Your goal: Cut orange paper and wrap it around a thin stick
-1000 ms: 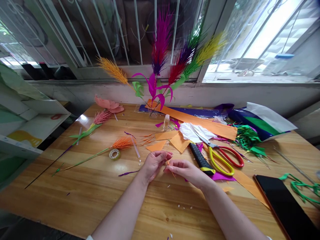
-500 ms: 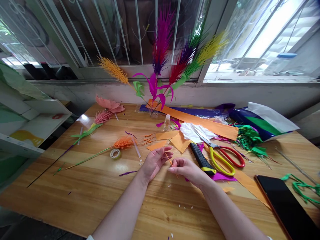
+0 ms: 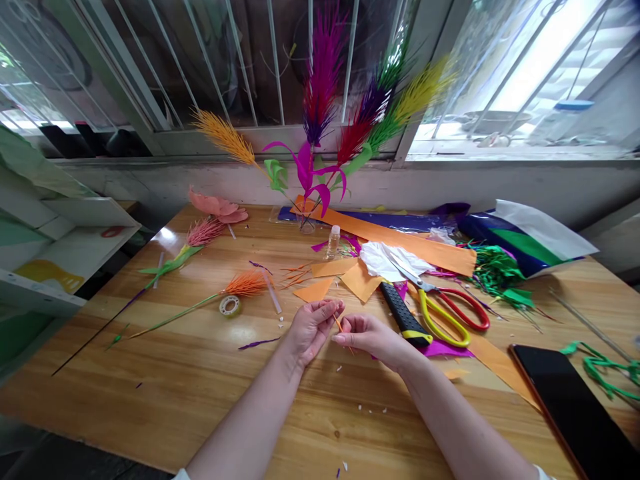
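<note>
A thin twisted orange paper strip [image 3: 339, 325] runs between my two hands above the wooden table. My left hand [image 3: 311, 332] pinches its upper end between thumb and fingertips. Lower down, my right hand [image 3: 371, 338] grips the same strip between thumb and forefinger, and a short tail sticks out below. Beyond the hands lie flat orange paper pieces [image 3: 314, 291] and several loose thin orange twists [image 3: 296, 275]. Just right of my right hand rests a cutter with a black and yellow handle [image 3: 401, 313].
Scissors [image 3: 445, 320] with red and yellow handles lie on the right, a phone [image 3: 570, 407] nearer me. A tape roll [image 3: 230, 306] and an orange paper plume [image 3: 247, 284] are on the left. At the back stand colourful plumes [image 3: 323, 87] and a small clear bottle [image 3: 333, 241].
The fingers of my left hand have closed in on the strip's upper end; they were more spread before. My right hand keeps its pinch, nearly in place.
</note>
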A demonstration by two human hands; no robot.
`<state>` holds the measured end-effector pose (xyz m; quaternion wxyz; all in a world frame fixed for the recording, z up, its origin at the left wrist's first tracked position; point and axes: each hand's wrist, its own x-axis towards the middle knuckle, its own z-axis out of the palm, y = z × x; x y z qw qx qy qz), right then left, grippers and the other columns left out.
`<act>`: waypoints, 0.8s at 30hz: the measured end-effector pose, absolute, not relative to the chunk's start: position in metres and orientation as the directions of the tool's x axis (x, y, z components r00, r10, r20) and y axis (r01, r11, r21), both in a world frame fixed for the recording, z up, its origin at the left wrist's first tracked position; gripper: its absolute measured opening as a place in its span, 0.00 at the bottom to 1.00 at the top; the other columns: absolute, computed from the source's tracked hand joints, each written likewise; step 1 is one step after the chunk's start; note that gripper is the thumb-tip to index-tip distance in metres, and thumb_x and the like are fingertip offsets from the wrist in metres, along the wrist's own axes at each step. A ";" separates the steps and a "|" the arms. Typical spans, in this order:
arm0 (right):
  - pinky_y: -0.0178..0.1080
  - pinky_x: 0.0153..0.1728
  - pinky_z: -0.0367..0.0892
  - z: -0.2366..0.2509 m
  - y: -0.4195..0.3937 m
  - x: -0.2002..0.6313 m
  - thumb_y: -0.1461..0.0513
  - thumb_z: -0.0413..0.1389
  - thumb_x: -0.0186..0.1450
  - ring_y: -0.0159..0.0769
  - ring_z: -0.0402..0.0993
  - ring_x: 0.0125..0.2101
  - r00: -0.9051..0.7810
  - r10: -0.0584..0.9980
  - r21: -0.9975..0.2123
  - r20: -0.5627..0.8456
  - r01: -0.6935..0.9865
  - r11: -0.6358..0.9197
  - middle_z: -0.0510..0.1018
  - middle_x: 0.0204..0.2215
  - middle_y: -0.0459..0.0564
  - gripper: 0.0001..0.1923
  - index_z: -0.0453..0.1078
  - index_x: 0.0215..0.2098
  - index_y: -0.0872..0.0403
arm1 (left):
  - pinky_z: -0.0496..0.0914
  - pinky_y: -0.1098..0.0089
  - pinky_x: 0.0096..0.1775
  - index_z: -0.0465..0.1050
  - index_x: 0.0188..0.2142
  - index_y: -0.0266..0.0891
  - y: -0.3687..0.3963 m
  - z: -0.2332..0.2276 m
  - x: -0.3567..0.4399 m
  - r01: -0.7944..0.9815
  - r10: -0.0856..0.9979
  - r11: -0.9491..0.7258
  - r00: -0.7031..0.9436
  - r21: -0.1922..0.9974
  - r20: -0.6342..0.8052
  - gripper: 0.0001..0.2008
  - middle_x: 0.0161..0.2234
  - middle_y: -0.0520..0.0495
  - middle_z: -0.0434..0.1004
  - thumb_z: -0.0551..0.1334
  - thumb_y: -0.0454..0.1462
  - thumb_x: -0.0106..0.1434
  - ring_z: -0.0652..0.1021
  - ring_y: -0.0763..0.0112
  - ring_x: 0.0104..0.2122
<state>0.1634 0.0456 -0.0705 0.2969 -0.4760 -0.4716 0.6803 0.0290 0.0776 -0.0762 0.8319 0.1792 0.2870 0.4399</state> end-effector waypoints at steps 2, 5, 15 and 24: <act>0.30 0.18 0.45 -0.073 0.045 0.163 0.54 0.60 0.50 0.22 0.52 0.17 -0.386 0.851 -0.929 -0.356 0.047 -0.367 0.61 0.14 0.38 0.18 0.57 0.20 0.56 | 0.62 0.75 0.44 0.73 0.20 0.32 0.078 -0.077 0.030 -0.649 0.845 0.534 0.440 0.542 -0.305 0.06 0.25 0.49 0.75 0.68 0.32 0.42 0.75 0.77 0.30; 0.30 0.19 0.44 -0.077 0.045 0.162 0.54 0.60 0.50 0.22 0.51 0.17 -0.397 0.856 -0.938 -0.331 0.043 -0.343 0.61 0.14 0.38 0.18 0.57 0.20 0.56 | 0.60 0.72 0.48 0.72 0.20 0.33 0.077 -0.077 0.028 -0.666 0.854 0.513 0.459 0.542 -0.245 0.06 0.27 0.49 0.75 0.68 0.33 0.43 0.74 0.75 0.34; 0.30 0.17 0.42 -0.066 0.045 0.166 0.54 0.60 0.50 0.21 0.51 0.15 -0.387 0.836 -0.912 -0.388 0.028 -0.410 0.61 0.13 0.38 0.17 0.57 0.20 0.56 | 0.57 0.70 0.51 0.75 0.30 0.32 0.080 -0.072 0.021 -0.594 0.829 0.515 0.529 0.618 -0.182 0.06 0.34 0.44 0.76 0.63 0.32 0.51 0.72 0.70 0.43; 0.30 0.18 0.43 -0.073 0.045 0.163 0.54 0.60 0.50 0.21 0.50 0.17 -0.424 0.827 -0.918 -0.369 0.030 -0.395 0.59 0.14 0.38 0.18 0.56 0.20 0.56 | 0.57 0.69 0.51 0.73 0.21 0.33 0.078 -0.080 0.025 -0.659 0.852 0.513 0.466 0.549 -0.238 0.03 0.28 0.48 0.76 0.67 0.30 0.45 0.73 0.73 0.38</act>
